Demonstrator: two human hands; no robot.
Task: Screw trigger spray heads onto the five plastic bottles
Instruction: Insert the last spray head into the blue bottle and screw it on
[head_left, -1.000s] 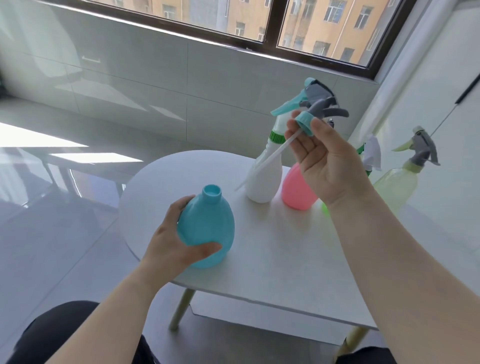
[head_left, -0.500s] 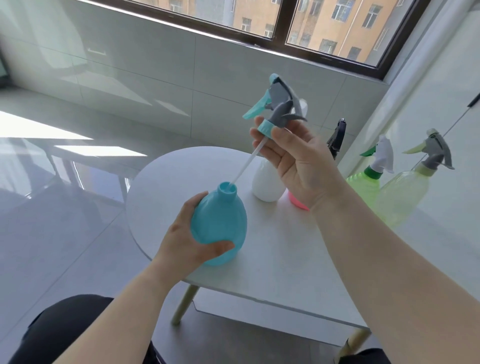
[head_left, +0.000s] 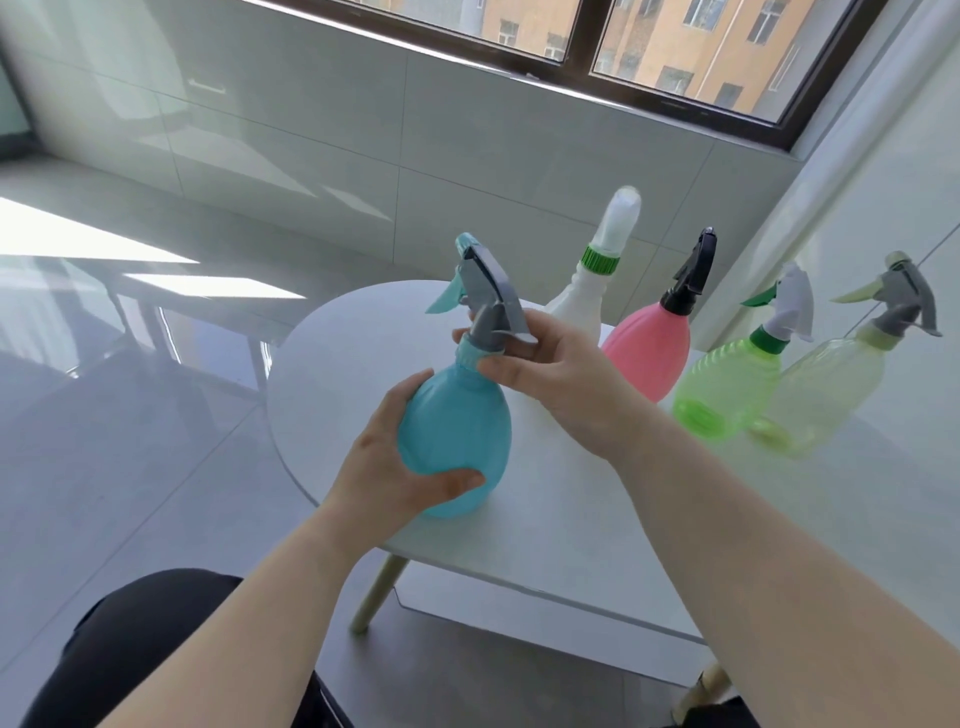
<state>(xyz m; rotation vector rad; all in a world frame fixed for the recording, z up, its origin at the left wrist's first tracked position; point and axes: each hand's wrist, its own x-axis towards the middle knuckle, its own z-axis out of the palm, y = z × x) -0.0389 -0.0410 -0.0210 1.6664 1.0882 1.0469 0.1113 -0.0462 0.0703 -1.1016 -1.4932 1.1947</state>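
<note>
Four capped bottles (head_left: 647, 347) behind, teal bottle (head_left: 457, 436) gripped

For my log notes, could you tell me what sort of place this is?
Probably a room in a flat: a small round table beside a glossy tiled wall, under a window facing an apartment block.

No readable text, label, brand or number shows on anything in view.

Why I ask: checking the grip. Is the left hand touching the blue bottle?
Touching. The head view shows the left hand wrapped around the blue bottle, thumb pressed on its front.
</note>
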